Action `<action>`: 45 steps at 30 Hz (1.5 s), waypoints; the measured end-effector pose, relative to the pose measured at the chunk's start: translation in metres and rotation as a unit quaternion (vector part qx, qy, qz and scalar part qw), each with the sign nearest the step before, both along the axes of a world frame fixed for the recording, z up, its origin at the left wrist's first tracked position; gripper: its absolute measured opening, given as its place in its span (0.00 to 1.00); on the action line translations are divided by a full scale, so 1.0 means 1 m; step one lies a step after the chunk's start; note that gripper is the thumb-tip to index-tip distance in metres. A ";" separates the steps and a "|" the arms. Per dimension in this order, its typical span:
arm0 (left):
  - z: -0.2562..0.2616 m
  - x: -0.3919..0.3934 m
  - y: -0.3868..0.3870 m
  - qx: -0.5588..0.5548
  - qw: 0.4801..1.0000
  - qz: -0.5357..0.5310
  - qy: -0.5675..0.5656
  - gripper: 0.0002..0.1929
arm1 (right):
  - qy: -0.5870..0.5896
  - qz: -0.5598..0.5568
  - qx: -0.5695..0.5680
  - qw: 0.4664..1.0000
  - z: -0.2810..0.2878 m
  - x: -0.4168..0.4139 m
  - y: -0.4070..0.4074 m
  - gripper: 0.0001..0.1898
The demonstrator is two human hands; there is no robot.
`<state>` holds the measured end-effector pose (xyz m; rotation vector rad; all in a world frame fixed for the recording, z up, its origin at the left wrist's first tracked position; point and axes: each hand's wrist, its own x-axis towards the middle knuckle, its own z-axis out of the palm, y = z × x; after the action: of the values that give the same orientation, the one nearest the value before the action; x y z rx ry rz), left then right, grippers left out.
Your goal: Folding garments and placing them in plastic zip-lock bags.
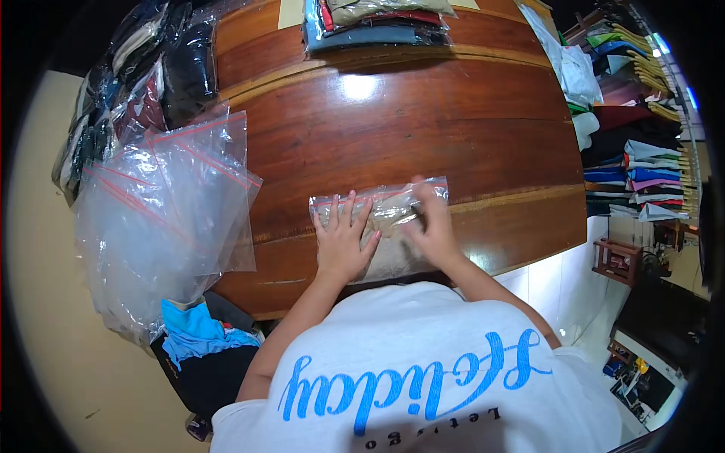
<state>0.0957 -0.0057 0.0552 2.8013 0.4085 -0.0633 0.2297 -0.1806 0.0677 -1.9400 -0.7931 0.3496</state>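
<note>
A clear zip-lock plastic bag (391,208) with a red seal line lies on the wooden table (408,130) close to my body. Inside it is a folded beige garment (391,255). My left hand (342,243) rests flat on the bag's left part, fingers spread over the seal line. Over the right part is my right hand (433,229), blurred, its thumb and forefinger apart near the seal. Whether those fingers pinch the plastic is hard to see. The bag's lower edge runs against my white shirt.
Loose clear zip bags (164,215) lie in a heap at the left. Behind them are several bagged dark garments (190,73). A stack of bagged folded clothes (374,34) sits at the far edge. Clothes on hangers (651,175) hang at the right. A blue cloth (198,328) lies at lower left.
</note>
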 end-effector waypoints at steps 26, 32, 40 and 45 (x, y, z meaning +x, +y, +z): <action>0.124 0.044 -0.069 -0.101 0.950 -0.178 -0.236 0.11 | 0.267 -0.096 0.208 0.936 0.062 -0.010 -0.098 0.07; 0.123 0.035 -0.075 -0.089 0.948 -0.228 -0.206 0.06 | 0.272 -0.091 0.223 0.932 0.063 -0.014 -0.107 0.06; 0.146 0.028 -0.076 -0.152 0.961 -0.221 -0.059 0.03 | 0.291 -0.101 0.148 0.940 0.066 -0.021 -0.121 0.06; 0.169 0.032 -0.086 -0.114 0.974 -0.160 -0.114 0.13 | 0.211 -0.121 0.165 0.956 0.078 -0.039 -0.120 0.04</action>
<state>0.1280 -0.0918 0.2244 2.5798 -0.1015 0.1323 0.1911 -0.3006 0.1458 -1.5506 -0.3056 0.4323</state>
